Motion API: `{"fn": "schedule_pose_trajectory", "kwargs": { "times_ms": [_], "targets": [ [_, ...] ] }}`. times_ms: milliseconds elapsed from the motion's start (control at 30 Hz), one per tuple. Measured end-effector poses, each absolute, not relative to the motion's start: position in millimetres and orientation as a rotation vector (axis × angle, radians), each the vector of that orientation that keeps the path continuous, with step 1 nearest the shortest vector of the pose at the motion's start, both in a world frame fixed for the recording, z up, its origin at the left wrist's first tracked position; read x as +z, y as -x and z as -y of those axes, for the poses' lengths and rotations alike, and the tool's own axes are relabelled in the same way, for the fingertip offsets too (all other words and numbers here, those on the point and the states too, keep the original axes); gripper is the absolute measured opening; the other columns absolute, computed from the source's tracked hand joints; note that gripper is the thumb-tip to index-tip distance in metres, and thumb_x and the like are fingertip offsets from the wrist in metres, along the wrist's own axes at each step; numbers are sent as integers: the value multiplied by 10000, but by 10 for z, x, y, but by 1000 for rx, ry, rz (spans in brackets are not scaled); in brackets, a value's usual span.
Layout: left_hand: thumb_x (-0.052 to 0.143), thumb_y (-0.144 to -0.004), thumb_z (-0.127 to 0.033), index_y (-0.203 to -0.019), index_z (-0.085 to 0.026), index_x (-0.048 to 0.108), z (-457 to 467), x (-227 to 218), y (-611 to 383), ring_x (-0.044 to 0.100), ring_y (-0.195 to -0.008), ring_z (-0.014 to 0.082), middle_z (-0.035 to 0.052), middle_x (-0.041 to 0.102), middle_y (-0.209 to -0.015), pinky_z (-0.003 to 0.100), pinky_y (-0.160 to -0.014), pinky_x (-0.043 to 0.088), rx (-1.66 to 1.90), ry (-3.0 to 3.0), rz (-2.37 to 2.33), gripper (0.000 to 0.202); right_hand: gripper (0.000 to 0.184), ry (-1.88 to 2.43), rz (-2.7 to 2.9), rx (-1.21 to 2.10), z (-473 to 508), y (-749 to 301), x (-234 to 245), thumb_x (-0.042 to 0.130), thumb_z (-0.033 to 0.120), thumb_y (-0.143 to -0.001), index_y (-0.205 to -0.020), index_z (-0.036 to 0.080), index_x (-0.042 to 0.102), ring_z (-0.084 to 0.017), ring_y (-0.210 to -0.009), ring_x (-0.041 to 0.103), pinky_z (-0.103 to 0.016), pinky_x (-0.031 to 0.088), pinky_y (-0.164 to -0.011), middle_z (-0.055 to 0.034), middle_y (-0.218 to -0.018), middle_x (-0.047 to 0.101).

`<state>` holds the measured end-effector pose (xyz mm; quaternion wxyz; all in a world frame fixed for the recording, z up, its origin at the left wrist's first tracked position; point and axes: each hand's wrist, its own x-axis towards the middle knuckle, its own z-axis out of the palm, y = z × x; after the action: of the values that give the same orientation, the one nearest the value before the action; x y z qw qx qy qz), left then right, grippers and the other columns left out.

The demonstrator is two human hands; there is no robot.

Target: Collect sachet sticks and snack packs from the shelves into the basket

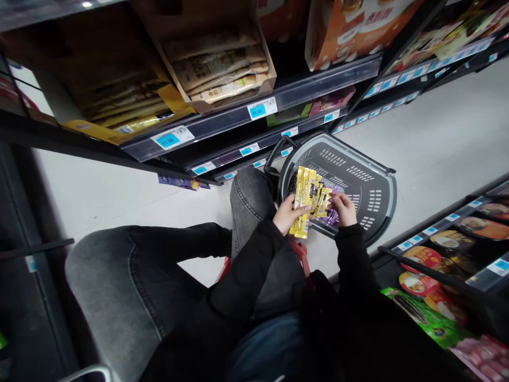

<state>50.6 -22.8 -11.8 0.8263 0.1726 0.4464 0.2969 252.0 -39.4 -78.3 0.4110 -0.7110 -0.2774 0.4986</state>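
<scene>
Long, thin yellow snack packets (305, 185) are gripped between the thumb and fingers of my left hand (287, 214). At the right end of this bunch, my right hand (344, 208) pinches a shorter yellow packet (323, 202). Purple packets (332, 216) show just below and behind my right fingers; whether they are held or lie in the basket I cannot tell. Both hands are over the near left part of a grey shopping basket (392, 199) with a slotted base, standing on the floor.
Shelves with price labels (262, 109) run along the upper left, bearing open cartons of long packets (228, 79). My bent knee (252, 193) is close to the basket's black handle (274, 154). At the lower right, a shelf holds round-lidded tubs (422, 259) and a green bag (427, 318).
</scene>
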Motion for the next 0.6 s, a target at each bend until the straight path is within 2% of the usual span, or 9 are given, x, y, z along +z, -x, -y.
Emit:
{"fn": "schedule_pose_trajectory", "kwargs": {
  "times_ms": [100,267,333,433,533,600],
  "targets": [
    [815,-530,-329,-957,-175,470,242,-94,-507,644,-583,193,37,669,-827,318,-495,529,576,-414,-914,570,360,1547,810,1375,420,-2143,-413,683,484,-657,-855,204,573,-92,-550,528,-245,466,-574,29,-679,593],
    [823,-525,-349,-948,-170,494,274,-127,-507,647,-631,198,20,652,-793,333,-555,539,613,-525,-857,565,338,1560,842,1297,451,-1820,-168,742,446,-618,-698,202,521,-78,-497,438,-213,389,-497,66,-539,461],
    [792,-577,-374,-919,-150,513,273,-156,-503,643,-671,185,26,645,-774,322,-611,538,675,-552,-925,495,346,1586,775,1189,456,-1909,-188,740,447,-621,-662,198,502,-69,-480,399,-205,365,-476,73,-519,419],
    [717,-669,-379,-937,-143,495,250,-173,-482,649,-699,201,23,628,-717,361,-641,542,697,-432,-970,420,355,1599,629,1057,445,-2235,-304,712,477,-630,-696,196,504,-74,-495,430,-210,392,-486,67,-553,449],
    [713,-666,-287,-969,-155,438,222,-155,-458,664,-735,220,27,639,-762,427,-666,551,732,-285,-912,430,393,1705,593,944,398,-2613,-536,692,508,-617,-682,193,466,-78,-513,459,-225,433,-516,62,-572,477],
    [737,-637,-244,-946,-153,425,214,-145,-454,667,-751,211,43,653,-820,436,-702,551,774,-264,-907,448,425,1875,649,918,349,-2793,-735,675,531,-609,-631,198,411,-86,-514,457,-242,448,-524,62,-542,456]
  ]
}}
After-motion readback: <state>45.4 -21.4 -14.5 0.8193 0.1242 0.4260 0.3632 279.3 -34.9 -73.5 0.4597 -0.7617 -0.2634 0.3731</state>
